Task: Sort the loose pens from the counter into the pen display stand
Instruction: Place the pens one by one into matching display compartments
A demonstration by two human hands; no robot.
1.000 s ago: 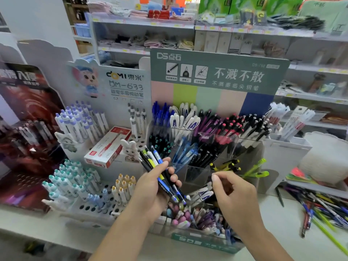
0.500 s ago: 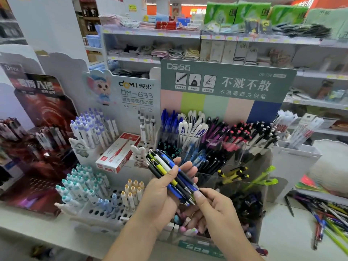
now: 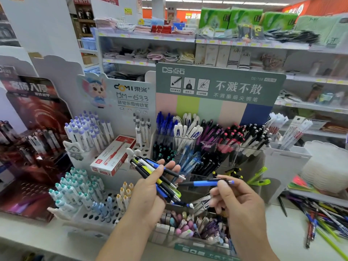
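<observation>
My left hand [image 3: 148, 193] grips a bundle of pens [image 3: 150, 170], black, blue and yellow, fanned out in front of the pen display stand [image 3: 216, 87]. My right hand [image 3: 235, 200] pinches a single blue and black pen [image 3: 205, 183], held level just right of the bundle. The stand's clear compartments hold blue, white, purple, pink-topped and black pens in rows. A heap of loose pens [image 3: 320, 217] lies on the white counter [image 3: 282, 232] at the right.
A white peg-hole stand [image 3: 90, 204] with teal and lilac pens sits at the left, a red pen box [image 3: 113, 157] on it. A dark red display [image 3: 32, 147] is far left. A white container [image 3: 327, 166] is at right. Store shelves stand behind.
My right hand has drawn the blue and black pen out of the bundle and moved it right. The view has shifted slightly left.
</observation>
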